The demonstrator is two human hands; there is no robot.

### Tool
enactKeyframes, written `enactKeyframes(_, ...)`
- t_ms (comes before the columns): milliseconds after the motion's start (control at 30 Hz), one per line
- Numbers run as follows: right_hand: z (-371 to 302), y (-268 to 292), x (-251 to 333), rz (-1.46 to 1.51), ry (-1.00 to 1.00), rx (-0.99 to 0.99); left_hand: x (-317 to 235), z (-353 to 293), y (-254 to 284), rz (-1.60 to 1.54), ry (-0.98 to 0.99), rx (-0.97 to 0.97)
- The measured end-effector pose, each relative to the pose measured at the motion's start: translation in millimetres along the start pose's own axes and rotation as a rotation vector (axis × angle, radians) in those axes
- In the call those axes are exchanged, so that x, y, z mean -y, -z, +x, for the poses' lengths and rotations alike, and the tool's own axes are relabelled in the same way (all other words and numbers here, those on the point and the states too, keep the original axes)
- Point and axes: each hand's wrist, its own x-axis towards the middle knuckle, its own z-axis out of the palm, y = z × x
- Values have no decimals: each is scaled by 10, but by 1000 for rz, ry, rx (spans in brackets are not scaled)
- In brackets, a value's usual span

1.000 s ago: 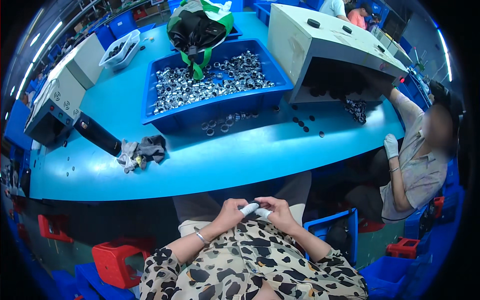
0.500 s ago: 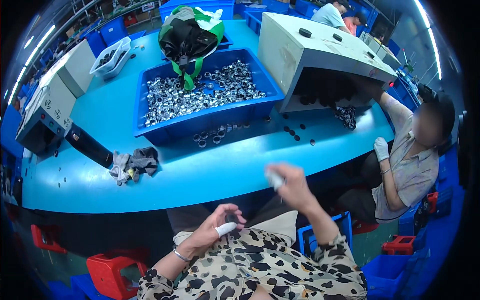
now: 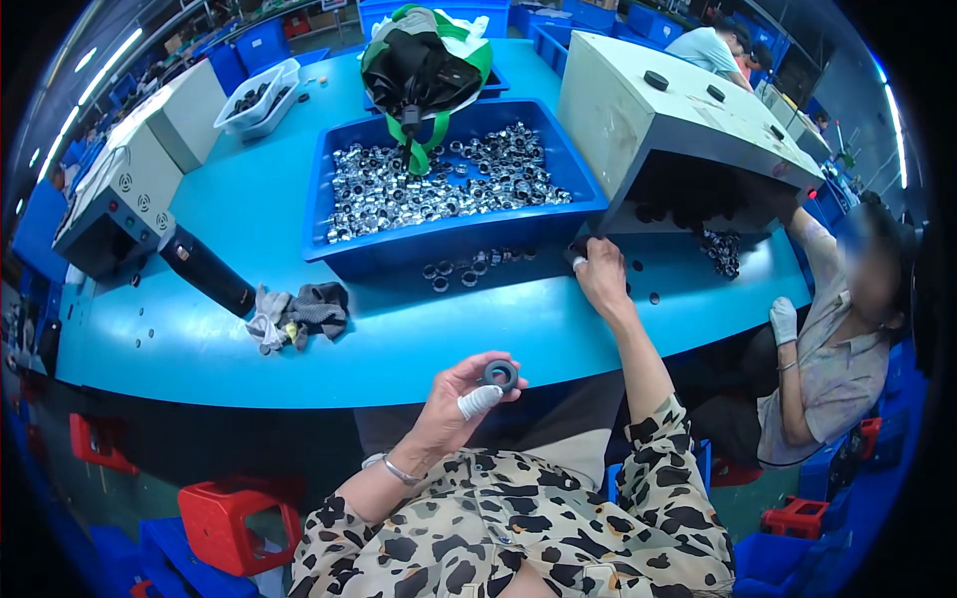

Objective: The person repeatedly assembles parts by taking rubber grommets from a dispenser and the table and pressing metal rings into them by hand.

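My left hand [image 3: 449, 404], its thumb wrapped in white, grips a dark ring [image 3: 512, 381] with an open centre, held up in front of me near the table's front edge. My right hand [image 3: 604, 277] reaches out to the blue tabletop [image 3: 419, 349], just off the right front corner of a large blue bin [image 3: 454, 239]. Its fingers are bent together at a dark spot; what they hold, if anything, is hidden. Small black discs [image 3: 654, 298] lie beside it. Shiny metal rings [image 3: 442, 284] sit in front of the bin, which contains many more.
A bag with an umbrella [image 3: 424, 75] rests over the bin's back. To the right stands a white open-fronted box [image 3: 618, 110], a seated co-worker [image 3: 827, 369] reaching into it. A black bottle [image 3: 204, 269] and grey gloves [image 3: 319, 309] lie left. Red stools [image 3: 219, 518] stand below.
My right hand has moved forward from the table's front edge to beside the bin. My left hand has risen and turned, showing the ring's open centre. The whole view has shifted slightly.
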Motion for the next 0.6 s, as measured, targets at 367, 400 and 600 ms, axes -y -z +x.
enactKeyframes(367,-1074,923,708,858,327,343,18,243,-19,184,11,-94)
enactKeyframes(400,-1116,902,753,847,339,331,14,265,-75,165,-15,-112)
enactKeyframes(600,-1223,807,627,724,393,162,142,354,-119,209,14,-114)
